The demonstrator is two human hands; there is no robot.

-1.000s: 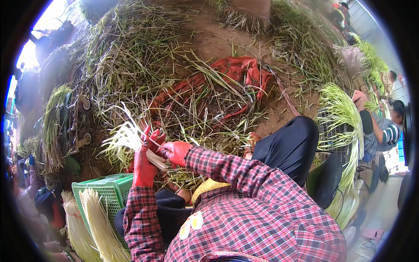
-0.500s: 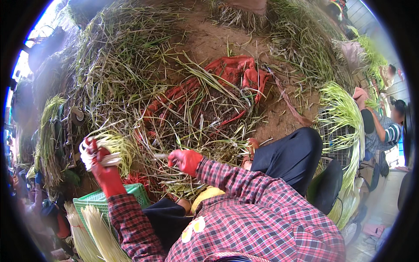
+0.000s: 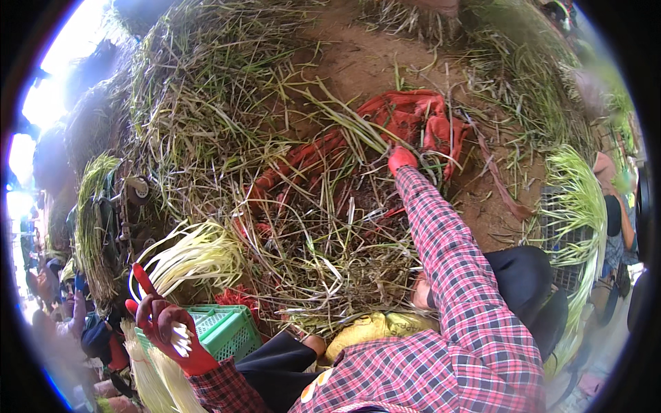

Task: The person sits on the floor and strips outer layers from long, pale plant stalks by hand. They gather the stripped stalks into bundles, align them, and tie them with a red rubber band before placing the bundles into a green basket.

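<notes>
My left hand (image 3: pixel 169 325), in a red glove, holds a bunch of pale leafy stalks (image 3: pixel 196 258). Its index finger sticks out, white cut ends show at the palm, and yellow-green tops droop beyond the hand. With the arm stretched far forward, my right hand (image 3: pixel 401 160), also red-gloved, is closed at the lower end of some long green stalks (image 3: pixel 351 124). The fingertips are hidden, so whether it grips these stalks cannot be told. Beneath and around it lies a crumpled red cloth (image 3: pixel 413 113), partly covered with loose stalks and dark debris.
A green plastic basket (image 3: pixel 231 330) stands by my left knee, beside bundled whitish stalks (image 3: pixel 148 375). Heaps of green stalks (image 3: pixel 200 103) lie at the far left. On the right, light-green stalks (image 3: pixel 575 199) hang over a dark crate. A yellow sack (image 3: pixel 379 330) lies before me.
My right hand has gone from near the left hand forward and right to the stalks on the red cloth. The left hand has lowered and turned, still holding its bunch.
</notes>
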